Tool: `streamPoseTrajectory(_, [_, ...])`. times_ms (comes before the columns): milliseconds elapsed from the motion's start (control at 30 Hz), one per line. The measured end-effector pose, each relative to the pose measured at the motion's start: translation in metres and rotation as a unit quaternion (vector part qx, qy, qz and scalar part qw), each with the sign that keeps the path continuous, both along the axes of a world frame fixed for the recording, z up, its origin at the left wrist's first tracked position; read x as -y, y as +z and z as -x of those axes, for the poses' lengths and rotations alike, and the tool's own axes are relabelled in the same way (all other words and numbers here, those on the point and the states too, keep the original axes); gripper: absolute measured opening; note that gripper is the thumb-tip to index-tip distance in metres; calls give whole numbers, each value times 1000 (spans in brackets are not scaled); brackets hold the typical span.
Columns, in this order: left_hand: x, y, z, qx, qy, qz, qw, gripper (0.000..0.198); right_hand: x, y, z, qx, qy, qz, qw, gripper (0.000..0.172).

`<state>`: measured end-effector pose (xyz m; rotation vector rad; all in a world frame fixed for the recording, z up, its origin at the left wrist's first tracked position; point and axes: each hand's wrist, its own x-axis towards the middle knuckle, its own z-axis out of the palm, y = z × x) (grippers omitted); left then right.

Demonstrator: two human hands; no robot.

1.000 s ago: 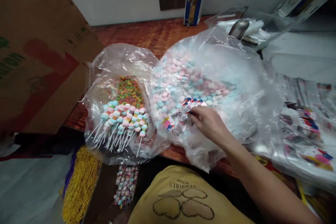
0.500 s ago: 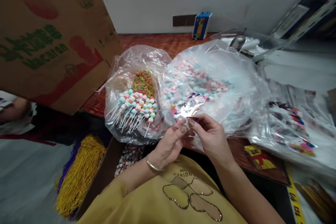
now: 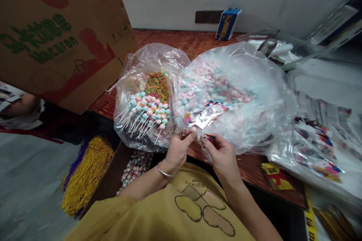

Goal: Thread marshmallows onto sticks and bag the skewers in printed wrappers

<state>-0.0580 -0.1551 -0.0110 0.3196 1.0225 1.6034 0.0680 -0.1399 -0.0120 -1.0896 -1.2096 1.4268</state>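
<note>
My left hand [image 3: 177, 150] and my right hand [image 3: 221, 152] meet at the table's near edge, each pinching the open end of a small clear printed packet [image 3: 204, 116]. The packet points away from me and lies over a big clear bag of pink, blue and white marshmallows [image 3: 223, 86]. To its left, a second clear bag [image 3: 147, 98] holds marshmallow skewers [image 3: 147, 112] on white sticks and small coloured candies [image 3: 156, 84]. A bangle is on my left wrist.
A large cardboard box [image 3: 56, 34] stands at the left over the wooden table [image 3: 181, 41]. A stack of printed packets [image 3: 319, 139] lies at the right. Below the table edge are gold twist ties [image 3: 87, 173] and packed skewers [image 3: 135, 167]. A blue device [image 3: 226, 24] stands by the wall.
My right hand drew the packet from the marshmallow bag toward me, and my left hand came up to grip its end. Over the last half second the hands stayed almost still.
</note>
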Motion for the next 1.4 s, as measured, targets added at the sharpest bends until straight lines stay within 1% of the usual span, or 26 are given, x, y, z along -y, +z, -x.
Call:
streamPoseTrajectory(100, [-7,-4,1,-13,9,9,1000,42,-4,-7,1,58,-10,-13,998,28])
streamPoseTrajectory(233, [-16,-7,3,-5,63,20,998,49,-9,-6,8,120,-9,-42,992,40])
streamPoseTrajectory(267, [-17,-7,4,-4,67,20,998,51,-10,-5,10,133,-11,-55,990,42])
streamPoseTrajectory(333, [-18,-9,7,-7,45,18,999,50,-12,-2,13,161,-17,-86,983,44])
streamPoseTrajectory(433, [-19,-12,14,2,-12,24,1000,48,-15,0,15,196,-22,-137,971,46])
streamPoseTrajectory(500, [-20,-15,18,43,-19,31,998,50,-16,1,13,211,-12,-160,964,43])
streamPoseTrajectory(600, [-23,-19,22,123,-11,58,991,53,-14,4,11,220,-14,-193,956,26])
streamPoseTrajectory(667, [-25,-22,23,160,-10,82,984,51,-11,7,10,223,-39,-235,945,25])
streamPoseTrajectory(733, [-26,-24,24,183,-4,89,979,50,-9,10,10,230,-55,-294,926,27])
streamPoseTrajectory(800, [-25,-24,24,186,-3,83,979,52,-7,13,12,243,-47,-343,906,26])
streamPoseTrajectory(833, [-25,-24,24,181,-6,80,980,54,-7,13,13,250,-37,-353,901,25])
streamPoseTrajectory(933, [-21,-22,22,149,-18,72,986,57,-7,11,17,264,3,-335,904,22])
streamPoseTrajectory(1000, [-18,-18,22,125,-13,65,990,57,-8,9,20,264,32,-319,910,17])
streamPoseTrajectory(1100, [-15,-11,23,114,4,54,992,57,-10,4,20,269,33,-323,907,13])
streamPoseTrajectory(1167, [-14,-9,25,124,-4,58,991,58,-12,2,20,277,25,-334,900,14])
streamPoseTrajectory(1267, [-13,-10,27,150,-27,73,986,57,-14,2,20,279,36,-342,896,12])
streamPoseTrajectory(1400, [-13,-16,30,198,-35,63,978,56,-12,10,21,257,30,-358,897,8])
